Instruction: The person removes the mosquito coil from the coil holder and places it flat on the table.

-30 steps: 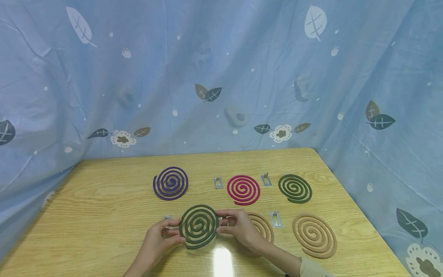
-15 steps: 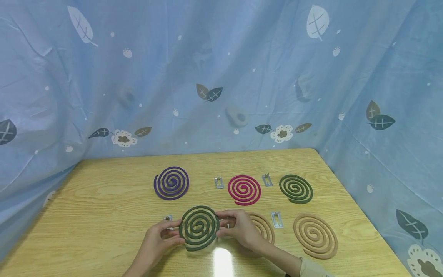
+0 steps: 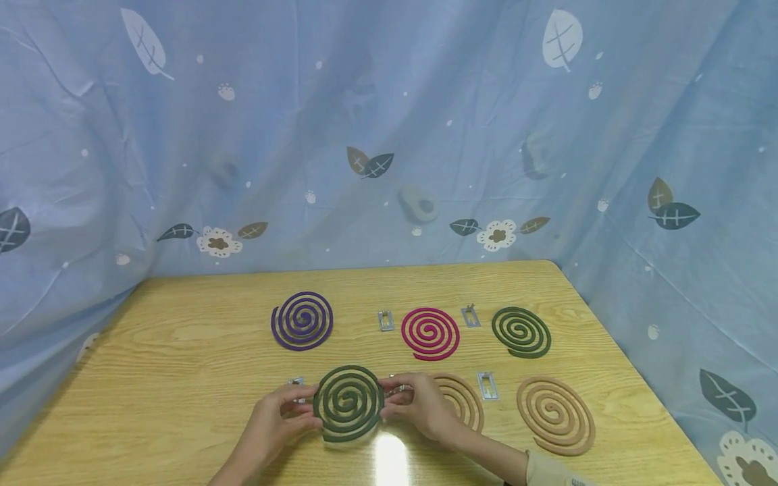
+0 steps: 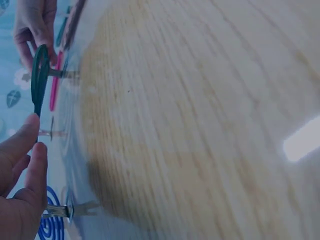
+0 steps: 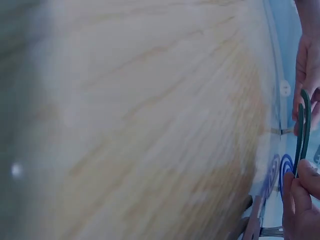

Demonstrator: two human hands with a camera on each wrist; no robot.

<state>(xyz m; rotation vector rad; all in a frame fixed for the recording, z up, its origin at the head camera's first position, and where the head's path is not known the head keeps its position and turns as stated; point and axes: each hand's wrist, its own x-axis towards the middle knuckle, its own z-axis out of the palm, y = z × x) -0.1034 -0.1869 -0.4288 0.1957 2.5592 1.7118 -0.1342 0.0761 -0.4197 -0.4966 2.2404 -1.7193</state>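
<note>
A dark green mosquito coil (image 3: 348, 397) is held up between both hands near the front of the table. My left hand (image 3: 273, 420) pinches its left edge between thumb and fingers. At the opposite edge, my right hand (image 3: 422, 406) pinches it the same way. Seen nearly edge-on in the right wrist view, the coil (image 5: 306, 125) shows as two green bands with a gap between them. Small metal coil stands stick up behind the hands, one by the left fingers (image 4: 34, 167), partly hidden. A tan coil (image 3: 468, 398) lies partly covered by the right hand.
On the wooden table (image 3: 182, 378) lie a purple coil (image 3: 302, 320), a pink coil (image 3: 430, 331), another green coil (image 3: 521, 331) and a second tan coil (image 3: 550, 407). Metal stands (image 3: 487, 385) sit among them. A blue patterned curtain (image 3: 273, 135) surrounds the table's back and sides.
The green coil has come slightly lower and lies a little flatter in view. Both hands still hold its edges; the other coils and stands stay put.
</note>
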